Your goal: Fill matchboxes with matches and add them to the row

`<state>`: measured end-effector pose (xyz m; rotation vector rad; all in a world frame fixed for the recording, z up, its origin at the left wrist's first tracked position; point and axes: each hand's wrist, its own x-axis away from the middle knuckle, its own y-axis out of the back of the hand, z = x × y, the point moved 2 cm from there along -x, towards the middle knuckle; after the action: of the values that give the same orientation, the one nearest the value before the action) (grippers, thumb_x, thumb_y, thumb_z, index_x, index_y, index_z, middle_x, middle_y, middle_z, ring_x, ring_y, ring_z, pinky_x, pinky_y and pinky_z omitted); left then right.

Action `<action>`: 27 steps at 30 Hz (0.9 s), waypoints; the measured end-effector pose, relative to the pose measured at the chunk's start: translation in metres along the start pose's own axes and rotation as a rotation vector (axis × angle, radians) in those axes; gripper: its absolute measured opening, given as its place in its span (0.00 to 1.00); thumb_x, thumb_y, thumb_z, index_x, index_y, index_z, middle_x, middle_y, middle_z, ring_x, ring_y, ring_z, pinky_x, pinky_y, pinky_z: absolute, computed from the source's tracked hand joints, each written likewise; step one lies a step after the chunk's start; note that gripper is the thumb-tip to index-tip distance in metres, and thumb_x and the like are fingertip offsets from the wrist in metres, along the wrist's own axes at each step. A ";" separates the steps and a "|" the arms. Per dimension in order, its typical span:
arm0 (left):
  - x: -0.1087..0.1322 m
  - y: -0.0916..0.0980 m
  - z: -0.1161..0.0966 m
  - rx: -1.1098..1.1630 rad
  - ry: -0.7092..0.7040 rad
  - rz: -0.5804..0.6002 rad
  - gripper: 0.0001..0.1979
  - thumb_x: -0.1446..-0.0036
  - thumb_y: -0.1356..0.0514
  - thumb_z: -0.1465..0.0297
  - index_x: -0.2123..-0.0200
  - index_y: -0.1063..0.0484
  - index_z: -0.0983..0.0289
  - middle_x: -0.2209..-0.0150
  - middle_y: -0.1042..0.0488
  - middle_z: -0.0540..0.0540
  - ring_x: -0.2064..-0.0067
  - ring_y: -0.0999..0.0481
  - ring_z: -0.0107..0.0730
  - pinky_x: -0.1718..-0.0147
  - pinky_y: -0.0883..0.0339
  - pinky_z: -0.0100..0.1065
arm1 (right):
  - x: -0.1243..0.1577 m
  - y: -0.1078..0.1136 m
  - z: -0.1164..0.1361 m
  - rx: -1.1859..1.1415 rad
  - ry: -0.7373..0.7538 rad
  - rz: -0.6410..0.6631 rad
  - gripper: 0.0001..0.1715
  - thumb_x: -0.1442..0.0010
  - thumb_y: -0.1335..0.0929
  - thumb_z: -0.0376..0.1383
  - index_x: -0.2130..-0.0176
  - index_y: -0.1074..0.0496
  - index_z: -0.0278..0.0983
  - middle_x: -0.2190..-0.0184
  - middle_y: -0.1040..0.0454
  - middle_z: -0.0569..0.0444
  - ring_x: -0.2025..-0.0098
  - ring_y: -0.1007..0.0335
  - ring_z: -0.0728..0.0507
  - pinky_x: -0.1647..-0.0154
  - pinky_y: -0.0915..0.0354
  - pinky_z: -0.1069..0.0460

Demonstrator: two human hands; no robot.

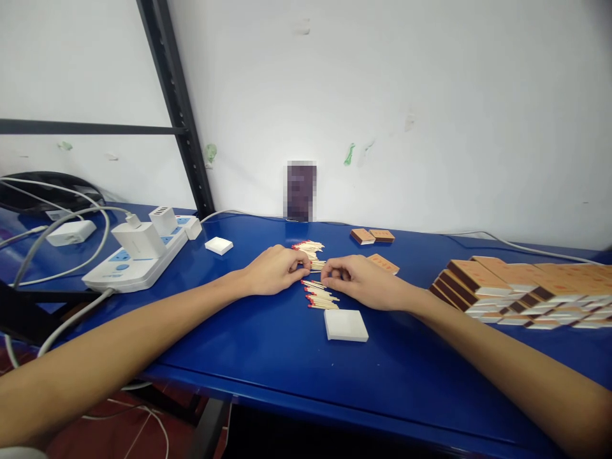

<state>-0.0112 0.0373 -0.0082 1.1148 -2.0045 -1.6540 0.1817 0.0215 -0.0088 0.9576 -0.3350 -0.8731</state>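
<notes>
A row of red-tipped wooden matches (321, 297) lies loosely bunched on the blue table, with more of them behind, near the wall side. My left hand (277, 269) is closed at the red-head end of a small bunch, thumb and fingertips pinched together on it. From the right, my right hand (361, 282) comes in with curled fingers at the plain stick ends; what its fingertips pinch is hidden. Just in front of the right hand sits a white matchbox tray (346, 325). A brown matchbox cover (384, 264) lies partly hidden behind that hand.
Many stacked matchboxes (507, 277) fill the table's right side. Two more matchboxes (363, 236) lie near the wall. A small white tray (218, 245) is at left, beside a power strip (143, 261) with chargers and cables. A pixelated dark rectangle (300, 191) leans on the wall.
</notes>
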 end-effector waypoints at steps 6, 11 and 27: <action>0.000 -0.001 -0.003 -0.046 -0.013 -0.014 0.08 0.39 0.46 0.69 0.66 0.28 0.63 0.81 0.34 0.46 0.79 0.38 0.25 0.75 0.49 0.28 | -0.005 -0.004 -0.001 0.019 -0.030 -0.061 0.11 0.38 0.37 0.40 0.67 0.28 0.38 0.78 0.33 0.59 0.76 0.43 0.50 0.74 0.48 0.54; 0.000 -0.002 -0.003 -0.078 -0.006 -0.007 0.07 0.40 0.46 0.70 0.65 0.28 0.63 0.80 0.32 0.46 0.79 0.36 0.25 0.76 0.50 0.28 | -0.006 -0.003 -0.001 -0.041 -0.047 -0.022 0.11 0.40 0.35 0.42 0.67 0.28 0.37 0.79 0.36 0.59 0.76 0.43 0.50 0.75 0.49 0.54; 0.002 0.004 -0.007 -0.069 -0.061 0.032 0.08 0.40 0.46 0.71 0.68 0.28 0.63 0.82 0.35 0.46 0.80 0.40 0.24 0.75 0.51 0.28 | -0.004 -0.006 -0.006 0.164 -0.058 -0.243 0.10 0.38 0.37 0.36 0.64 0.26 0.37 0.81 0.37 0.60 0.78 0.43 0.49 0.74 0.50 0.53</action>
<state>-0.0090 0.0316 -0.0029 1.0141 -1.9756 -1.7471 0.1800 0.0265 -0.0170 1.1424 -0.3485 -1.1094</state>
